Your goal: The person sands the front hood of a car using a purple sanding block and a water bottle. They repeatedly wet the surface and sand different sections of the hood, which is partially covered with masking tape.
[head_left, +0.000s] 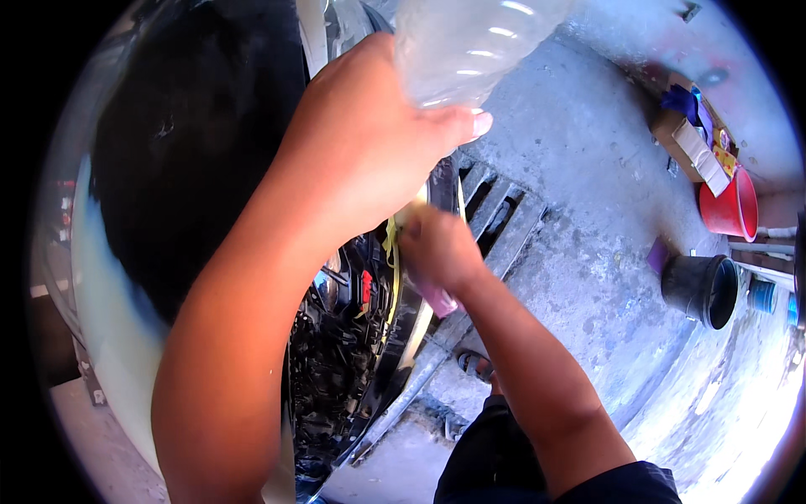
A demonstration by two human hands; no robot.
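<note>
My left hand (378, 139) is closed round a translucent plastic bottle (474, 46), raised at the top centre above the car's front. My right hand (437, 248), blurred, is closed on a soft-looking pink piece (441, 298) at the edge of the black plastic front assembly (332, 361). Strips of yellow tape (390, 256) run along that edge beside my right fingers, which are partly hidden. A dark panel (185, 143), pale along its left side, lies left of my left forearm.
Below the car's edge runs a slotted drain cover (495, 223) in the concrete floor (579, 336). At the right stand a cardboard box (688, 147), a red bucket (726, 206) and a black bucket (693, 286) along the wall. My sandalled foot (474, 365) shows beside the drain.
</note>
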